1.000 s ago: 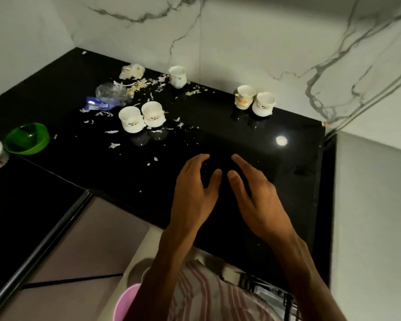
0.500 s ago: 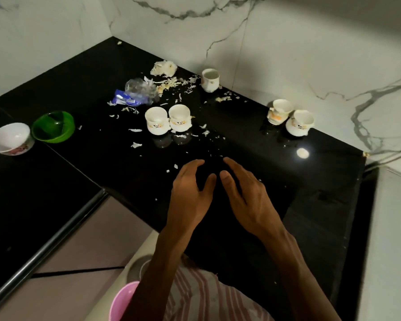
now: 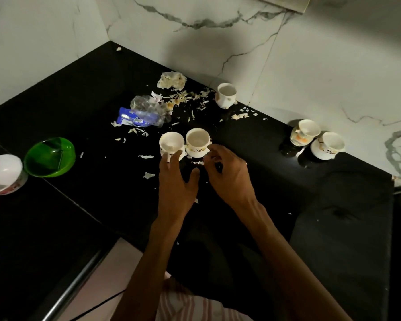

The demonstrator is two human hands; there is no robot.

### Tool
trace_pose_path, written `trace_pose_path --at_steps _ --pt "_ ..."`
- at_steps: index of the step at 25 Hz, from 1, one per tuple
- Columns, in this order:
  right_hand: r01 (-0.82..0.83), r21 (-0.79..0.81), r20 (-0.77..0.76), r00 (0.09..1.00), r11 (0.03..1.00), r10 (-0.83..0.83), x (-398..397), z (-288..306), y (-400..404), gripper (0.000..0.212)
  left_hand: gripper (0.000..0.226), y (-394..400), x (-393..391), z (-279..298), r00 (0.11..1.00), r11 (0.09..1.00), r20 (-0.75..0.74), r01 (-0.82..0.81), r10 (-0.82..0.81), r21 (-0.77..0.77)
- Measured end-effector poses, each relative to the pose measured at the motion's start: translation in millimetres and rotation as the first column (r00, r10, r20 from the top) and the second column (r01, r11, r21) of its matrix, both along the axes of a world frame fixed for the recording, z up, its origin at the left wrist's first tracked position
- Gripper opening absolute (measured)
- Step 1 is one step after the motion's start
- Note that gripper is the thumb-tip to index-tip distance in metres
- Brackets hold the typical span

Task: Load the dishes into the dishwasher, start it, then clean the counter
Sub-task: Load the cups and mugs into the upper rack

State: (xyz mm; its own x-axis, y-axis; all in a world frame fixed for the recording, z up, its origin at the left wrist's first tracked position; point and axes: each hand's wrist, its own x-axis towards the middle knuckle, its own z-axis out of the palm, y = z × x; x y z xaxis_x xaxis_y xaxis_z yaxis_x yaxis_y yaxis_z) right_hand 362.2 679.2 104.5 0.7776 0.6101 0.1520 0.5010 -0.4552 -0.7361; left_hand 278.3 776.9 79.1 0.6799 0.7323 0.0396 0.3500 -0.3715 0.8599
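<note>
- Two white cups stood side by side, touching, mid-counter.
- The left hand, fingers straight and spread, touched the left cup; nothing was gripped.
- The right hand, fingers loosely curled and empty, reached the right cup's side.
- Food scraps and a plastic wrapper littered the counter behind the cups.
- A third cup stood by the wall; two more sat at right.
- A green bowl and a white bowl rested far left.
</note>
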Motion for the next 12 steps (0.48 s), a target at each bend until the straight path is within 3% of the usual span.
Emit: trace_pose_path --at_steps 2,8,12 --pt "0.059 -0.018 0.012 0.998 0.998 -0.058 11 -10 24 0.037 0.060 15 7 -10 0.999 1.000 -0.045 -0.011 0.011 -0.016" --pt "0.096 -0.439 0.013 0.995 0.893 -0.100 33 -27 61 0.041 0.045 48 24 -43 0.997 0.999 -0.081 -0.020 0.017 -0.029" --pt "0.142 -0.494 0.056 0.990 0.858 -0.131 36 -40 57 0.041 0.026 57 30 -50 0.999 0.998 -0.014 -0.044 0.044 0.033"
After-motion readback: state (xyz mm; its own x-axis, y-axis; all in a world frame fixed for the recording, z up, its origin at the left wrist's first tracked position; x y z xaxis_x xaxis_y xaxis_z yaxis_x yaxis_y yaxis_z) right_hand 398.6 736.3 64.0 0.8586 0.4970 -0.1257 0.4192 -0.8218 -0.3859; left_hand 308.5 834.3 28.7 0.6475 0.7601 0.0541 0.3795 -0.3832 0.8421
